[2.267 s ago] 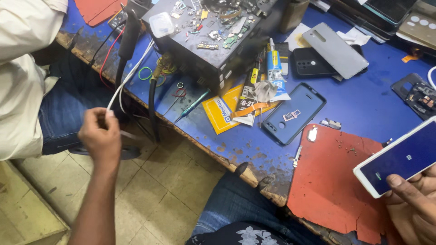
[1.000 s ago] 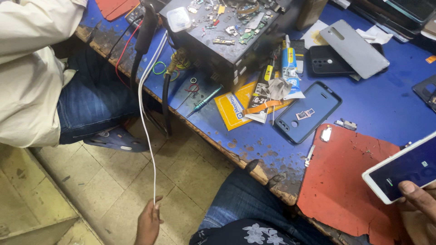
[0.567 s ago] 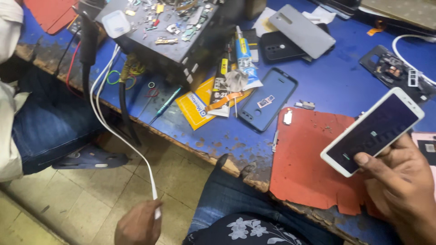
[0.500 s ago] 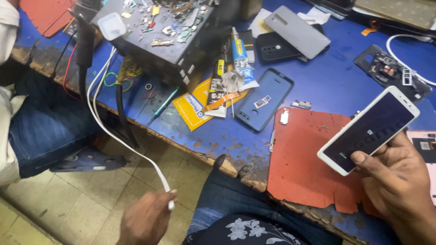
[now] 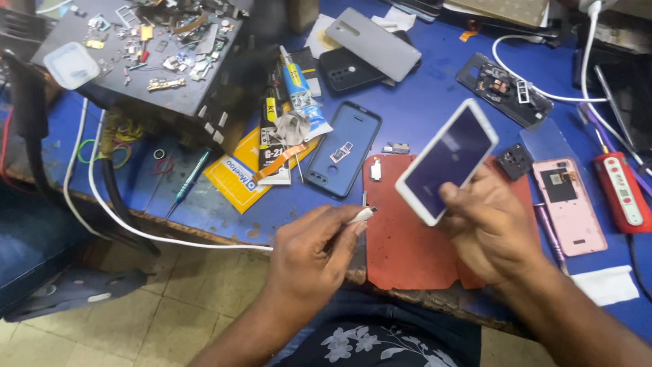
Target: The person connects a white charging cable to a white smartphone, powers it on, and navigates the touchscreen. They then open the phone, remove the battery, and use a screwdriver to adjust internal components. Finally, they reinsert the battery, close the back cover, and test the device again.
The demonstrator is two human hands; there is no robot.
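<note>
Head view: you are now bringing white cable plug (image 5: 365, 216), pinched in left hand (image 5: 309, 255), up from floor toward white phone (image 5: 448, 160) right hand (image 5: 490, 231) is gripping over red mat (image 5: 401, 251) on blue table (image 5: 435, 102); plug nearing phone's lower edge.

I'm at a phone repair workshop: my blue surface (image 5: 421, 115) is strewn with opened phones (image 5: 343, 146), loose back covers (image 5: 372, 42), glue tubes (image 5: 299, 92), a red mat (image 5: 407, 245), and a tray of small metal parts (image 5: 163, 47) at the far left corner.

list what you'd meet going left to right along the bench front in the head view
white cable → yellow packet → left hand → red mat → right hand with white phone → pink phone back → red tester
</note>
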